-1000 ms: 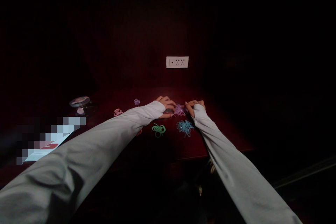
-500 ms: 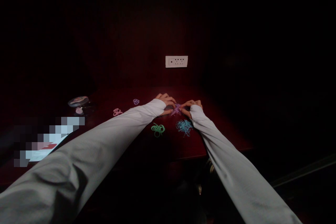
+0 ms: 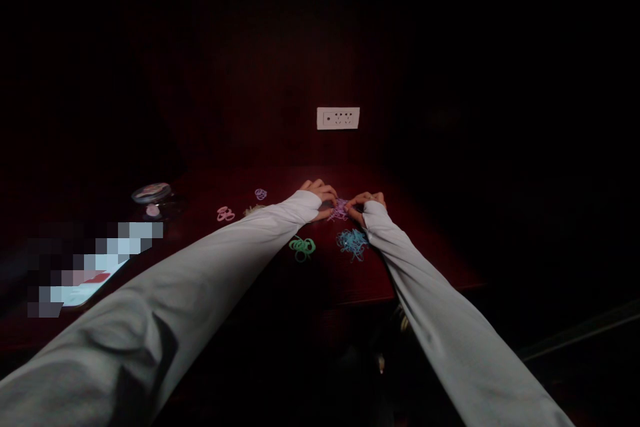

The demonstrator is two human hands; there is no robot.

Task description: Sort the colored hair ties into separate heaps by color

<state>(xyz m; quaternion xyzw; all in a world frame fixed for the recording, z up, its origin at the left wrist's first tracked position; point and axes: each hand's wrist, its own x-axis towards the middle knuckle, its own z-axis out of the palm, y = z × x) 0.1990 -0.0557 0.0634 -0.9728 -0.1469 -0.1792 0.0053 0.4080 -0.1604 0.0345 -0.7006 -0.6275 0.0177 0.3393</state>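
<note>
A small pile of purple rubber bands (image 3: 341,209) lies on the dark red table between my two hands. My left hand (image 3: 319,195) rests at the pile's left side, fingers curved and thumb apart from them. From the right, my right hand (image 3: 367,204) touches the same pile, with thumb and forefinger pinched together at its edge on a purple band. Close below it is a tangle of blue rubber bands (image 3: 352,244). Green bands (image 3: 303,247) lie to the left of the blue ones. What lies under my left fingers is partly hidden.
Pink bands (image 3: 225,214), a few more purple bands (image 3: 261,194) and a yellowish bunch (image 3: 255,210) lie beyond my left sleeve. A round clear container (image 3: 151,193) and a lit, pixelated screen (image 3: 100,273) are farther left. A white socket (image 3: 339,118) is on the wall.
My left forearm has shifted slightly to the right, and the yellowish bunch behind the sleeve now shows. Both hands stay at the purple pile. The whole view has shifted a little.
</note>
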